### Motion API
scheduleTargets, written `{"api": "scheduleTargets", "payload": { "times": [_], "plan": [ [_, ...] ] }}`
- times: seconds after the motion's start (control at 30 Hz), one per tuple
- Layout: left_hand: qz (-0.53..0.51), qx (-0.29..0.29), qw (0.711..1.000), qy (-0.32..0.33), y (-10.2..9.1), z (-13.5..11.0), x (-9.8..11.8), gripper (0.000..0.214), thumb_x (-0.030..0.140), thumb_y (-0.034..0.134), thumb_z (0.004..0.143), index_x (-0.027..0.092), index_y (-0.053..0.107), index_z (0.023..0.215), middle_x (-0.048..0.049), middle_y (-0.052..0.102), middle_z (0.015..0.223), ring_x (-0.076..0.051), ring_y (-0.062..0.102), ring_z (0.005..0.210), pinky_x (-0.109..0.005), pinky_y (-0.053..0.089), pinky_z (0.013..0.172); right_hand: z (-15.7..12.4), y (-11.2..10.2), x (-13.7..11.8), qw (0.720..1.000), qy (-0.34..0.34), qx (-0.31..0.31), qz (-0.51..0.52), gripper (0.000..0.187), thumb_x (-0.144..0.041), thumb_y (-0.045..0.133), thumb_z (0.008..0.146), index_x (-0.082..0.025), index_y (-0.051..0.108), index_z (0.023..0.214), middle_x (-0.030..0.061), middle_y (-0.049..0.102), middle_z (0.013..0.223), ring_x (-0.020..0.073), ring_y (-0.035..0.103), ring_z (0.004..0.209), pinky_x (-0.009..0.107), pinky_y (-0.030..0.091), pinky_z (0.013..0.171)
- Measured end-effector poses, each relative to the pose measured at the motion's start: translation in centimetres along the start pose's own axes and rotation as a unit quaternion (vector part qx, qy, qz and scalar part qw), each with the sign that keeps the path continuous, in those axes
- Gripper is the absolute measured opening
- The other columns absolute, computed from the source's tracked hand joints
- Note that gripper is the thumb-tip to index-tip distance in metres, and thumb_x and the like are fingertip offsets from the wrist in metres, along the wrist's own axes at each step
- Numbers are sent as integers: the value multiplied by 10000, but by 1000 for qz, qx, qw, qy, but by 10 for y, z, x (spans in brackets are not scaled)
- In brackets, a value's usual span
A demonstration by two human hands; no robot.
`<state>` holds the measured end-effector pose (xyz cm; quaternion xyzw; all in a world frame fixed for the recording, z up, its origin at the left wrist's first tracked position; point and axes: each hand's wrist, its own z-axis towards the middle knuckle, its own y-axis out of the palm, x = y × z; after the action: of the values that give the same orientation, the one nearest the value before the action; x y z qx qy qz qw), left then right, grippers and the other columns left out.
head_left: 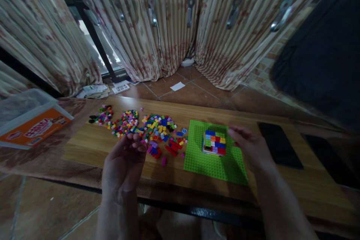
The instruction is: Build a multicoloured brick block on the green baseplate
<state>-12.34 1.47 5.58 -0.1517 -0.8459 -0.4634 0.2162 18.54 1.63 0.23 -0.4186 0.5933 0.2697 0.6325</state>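
Note:
My left hand point(123, 161) is held palm up in front of the loose toy bricks point(157, 125), its fingers half curled. Nothing shows in its palm. To the right, my right hand point(251, 148) hovers over the right edge of a green baseplate point(197, 165), fingers loosely bent towards the left. I see no brick in it. On the baseplate stands a block built of bricks point(214, 142), its top a patchwork of blue, red, yellow, orange and lilac. A small dark gap shows at its near left corner. My right fingertips are apart from this block.
Red bricks point(173, 148) and a magenta brick point(164, 161) lie left of the baseplate. A clear plastic box with an orange label point(36, 125) is at far left. Right of the baseplate rests a black flat phone-like object point(278, 144), with another dark slab point(329, 157) beyond.

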Motion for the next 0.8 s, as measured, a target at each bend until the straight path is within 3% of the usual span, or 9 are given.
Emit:
{"api": "scheduleTargets", "payload": {
  "times": [0.13, 0.27, 0.47, 0.67, 0.8],
  "plan": [
    [-1, 5, 1000, -6, 1, 0, 1, 271, 135, 412, 927, 109, 590, 724, -34, 597, 688, -65, 530, 528, -164, 483, 483, 0, -3, -8, 989, -48, 113, 81, 258, -387, 770, 650, -183, 721, 801, -16, 621, 665, 96, 515, 562, 248, 422, 535],
    [-4, -3, 1000, -4, 1, -2, 1, 279, 130, 405, 929, 109, 591, 721, -30, 597, 682, -64, 524, 521, -168, 476, 479, -14, 12, -16, 986, -129, 109, 19, 192, -372, 720, 733, -185, 716, 778, -11, 622, 644, 113, 541, 583, 264, 451, 578],
    [-6, -14, 1000, 0, -4, -1, 3, 242, 142, 452, 915, 115, 600, 725, -26, 595, 680, -60, 515, 525, -160, 472, 484, -44, 39, -21, 976, -211, -2, -53, 169, -370, 639, 826, -223, 713, 860, 26, 702, 834, 179, 644, 761, 322, 515, 707],
    [-13, -33, 999, 0, -7, 0, 4, 215, 150, 481, 903, 125, 613, 735, -25, 597, 696, -60, 512, 531, -163, 474, 491, -62, 68, -17, 918, -310, -174, -175, 166, -247, 515, 914, -230, 678, 944, 41, 683, 924, 181, 643, 869, 317, 501, 777],
    [-21, -26, 999, -6, -7, -1, 5, 234, 146, 467, 908, 116, 612, 727, -26, 597, 691, -57, 518, 529, -161, 474, 497, -66, 86, -14, 896, -322, -185, -242, 202, -201, 487, 917, -212, 682, 969, 65, 682, 961, 201, 646, 900, 334, 494, 818]
  ]
}}
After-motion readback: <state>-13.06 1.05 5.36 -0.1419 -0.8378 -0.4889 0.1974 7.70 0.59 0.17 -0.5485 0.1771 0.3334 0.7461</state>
